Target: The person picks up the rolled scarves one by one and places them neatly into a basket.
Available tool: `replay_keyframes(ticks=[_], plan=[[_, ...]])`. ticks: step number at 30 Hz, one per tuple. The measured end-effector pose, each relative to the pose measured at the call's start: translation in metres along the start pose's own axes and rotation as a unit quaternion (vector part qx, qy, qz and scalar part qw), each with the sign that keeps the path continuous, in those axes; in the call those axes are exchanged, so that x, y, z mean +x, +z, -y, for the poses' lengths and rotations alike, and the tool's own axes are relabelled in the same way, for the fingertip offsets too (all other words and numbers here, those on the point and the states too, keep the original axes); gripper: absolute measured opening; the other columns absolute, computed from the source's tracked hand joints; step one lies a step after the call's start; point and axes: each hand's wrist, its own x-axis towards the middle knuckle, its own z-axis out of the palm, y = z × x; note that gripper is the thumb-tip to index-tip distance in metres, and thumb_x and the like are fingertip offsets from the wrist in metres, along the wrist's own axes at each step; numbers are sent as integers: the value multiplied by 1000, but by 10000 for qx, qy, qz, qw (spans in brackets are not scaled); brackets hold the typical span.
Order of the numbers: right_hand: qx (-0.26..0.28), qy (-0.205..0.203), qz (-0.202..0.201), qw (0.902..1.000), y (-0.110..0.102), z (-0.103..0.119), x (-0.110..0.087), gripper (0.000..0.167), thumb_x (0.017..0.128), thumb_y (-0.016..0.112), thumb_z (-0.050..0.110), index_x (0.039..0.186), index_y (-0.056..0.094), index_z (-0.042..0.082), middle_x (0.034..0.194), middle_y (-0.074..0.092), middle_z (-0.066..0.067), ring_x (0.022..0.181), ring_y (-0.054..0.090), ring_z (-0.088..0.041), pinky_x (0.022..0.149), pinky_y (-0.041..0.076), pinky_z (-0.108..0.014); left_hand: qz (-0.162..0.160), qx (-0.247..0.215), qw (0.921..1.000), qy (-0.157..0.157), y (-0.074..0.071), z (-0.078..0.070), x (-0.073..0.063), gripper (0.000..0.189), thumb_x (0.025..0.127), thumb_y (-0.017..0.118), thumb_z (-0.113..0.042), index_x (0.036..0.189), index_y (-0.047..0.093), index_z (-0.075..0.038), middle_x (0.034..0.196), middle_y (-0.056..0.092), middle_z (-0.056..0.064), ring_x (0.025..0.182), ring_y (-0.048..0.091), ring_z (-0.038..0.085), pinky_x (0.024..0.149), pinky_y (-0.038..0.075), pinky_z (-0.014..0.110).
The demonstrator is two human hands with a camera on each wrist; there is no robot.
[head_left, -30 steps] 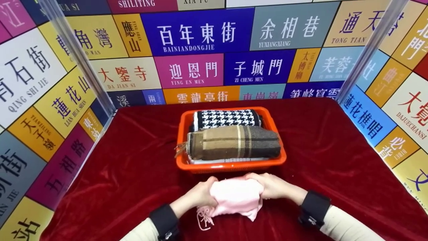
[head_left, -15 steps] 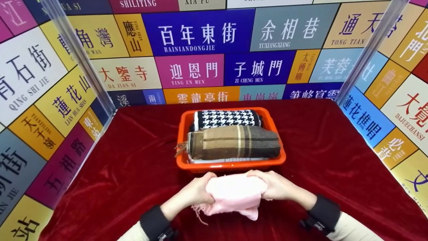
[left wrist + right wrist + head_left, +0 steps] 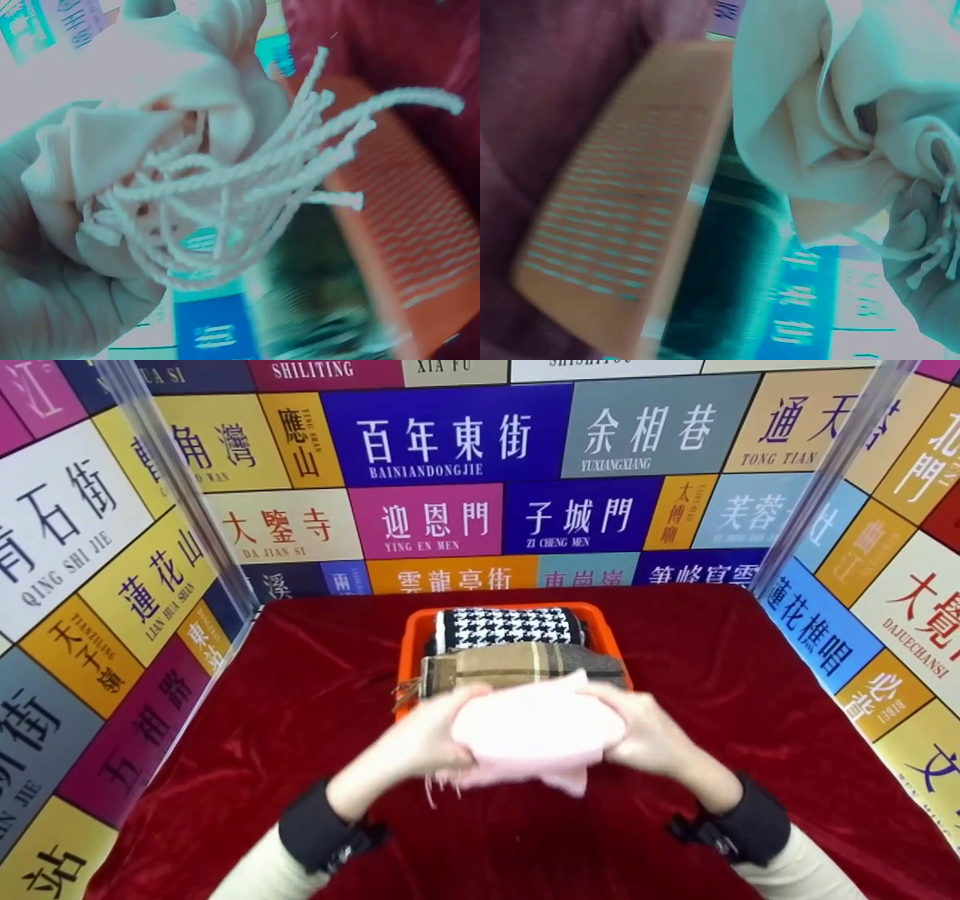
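A folded pale pink scarf (image 3: 536,727) with a tasselled end is held up by both hands in the head view. My left hand (image 3: 431,735) grips its left end, and my right hand (image 3: 646,735) grips its right end. Beneath and beyond it stands an orange plastic basket (image 3: 409,660). In that basket lie a rolled brown and grey plaid scarf (image 3: 499,662) and a black and white houndstooth scarf (image 3: 514,626). The pink scarf hides the basket's front. Twisted tassels (image 3: 247,180) hang by my left hand in the left wrist view.
Dark red velvet cloth (image 3: 315,660) covers the table around the basket. Colourful panels with printed place names (image 3: 450,435) stand behind and on both sides. Clear posts (image 3: 832,480) rise at the back corners.
Both hands have lifted the pink scarf and moved it forward from in front of the basket to over its near side. The basket and the scarves in it stay put.
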Motion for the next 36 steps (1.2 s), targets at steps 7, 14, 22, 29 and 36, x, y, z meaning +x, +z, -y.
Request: replay_keyframes(ticks=[7,14,22,29,36], plan=[[159,1138,-173,9932,-27,-17,56,69,52,67,-7,120,58,7,108,65,-12,82,60,-21,68,49,-35,-876,31,9936,-707,-37,-5,44,84,57,73,2,132,46,-24,127,55,3,106,54,25,81,49,42],[-136,2032,423,9781,-19,-65,100,68,63,64,1,128,51,18,117,60,-14,85,59,-30,71,48,-41,-1496,166,9844,-907,-50,24,92,79,60,73,-3,132,47,-23,129,53,6,106,53,25,82,47,40],[-673,1645,1175,9770,23,-98,96,68,75,55,-7,138,36,4,132,43,-25,119,42,-39,99,34,-51,-1164,1779,9746,-708,-34,59,104,71,65,71,-8,131,47,-19,114,54,18,95,55,33,73,48,46],[-1003,1646,2092,9587,30,-94,88,71,78,47,-12,143,19,-4,136,28,-35,122,36,-46,101,31,-52,-257,2702,9567,-1048,-32,62,104,70,70,74,-20,133,43,-21,126,45,24,105,49,42,87,41,51],[-1471,1646,2368,9462,34,-94,87,57,89,46,1,142,25,0,135,34,-32,115,46,-45,93,40,-51,299,1833,9773,-1021,-27,74,106,74,72,71,-8,137,37,-14,128,48,21,101,55,32,87,46,42]])
